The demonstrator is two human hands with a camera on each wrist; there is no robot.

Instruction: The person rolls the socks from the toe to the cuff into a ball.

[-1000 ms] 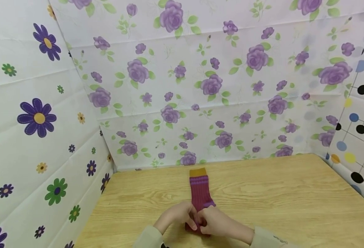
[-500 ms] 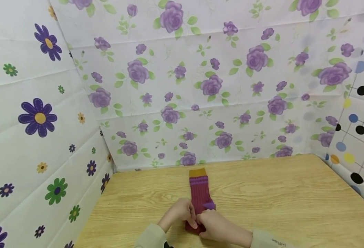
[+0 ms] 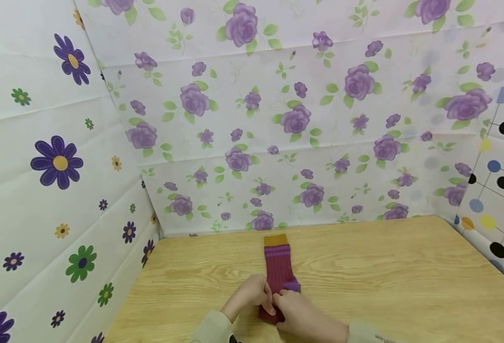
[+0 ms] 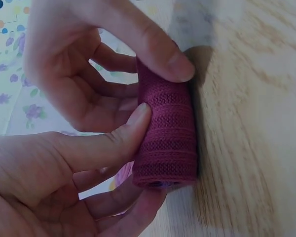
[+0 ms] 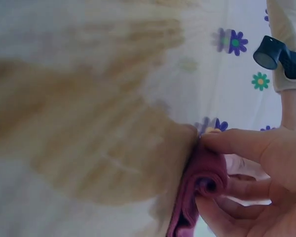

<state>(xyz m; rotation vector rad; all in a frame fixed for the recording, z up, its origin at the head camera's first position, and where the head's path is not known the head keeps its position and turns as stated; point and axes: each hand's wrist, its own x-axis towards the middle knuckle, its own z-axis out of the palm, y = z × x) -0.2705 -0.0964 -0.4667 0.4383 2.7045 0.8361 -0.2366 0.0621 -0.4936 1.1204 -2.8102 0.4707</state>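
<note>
A maroon ribbed sock [image 3: 277, 269] lies on the table, its mustard cuff [image 3: 275, 240] at the far end and its purple heel patch [image 3: 293, 286] showing to the right. The near end forms a tight roll [image 4: 168, 131], whose spiral edge shows in the right wrist view. At the roll's left end, my left hand [image 3: 252, 293] pinches it, thumb on top and fingers at the far side and open end. My right hand [image 3: 301, 312] grips the right end with thumb and curled fingers. Both hands hide parts of the roll in the head view.
The wood-grain table [image 3: 376, 271] extends to both sides of the sock. Behind it hangs a rose-patterned sheet [image 3: 269, 119]. A daisy-patterned sheet [image 3: 15, 205] borders the left, and a dotted sheet [image 3: 502, 200] the right.
My right hand has shifted slightly toward me, uncovering more of the purple heel. Both hands still hold the rolled end, and the head view has shifted slightly.
</note>
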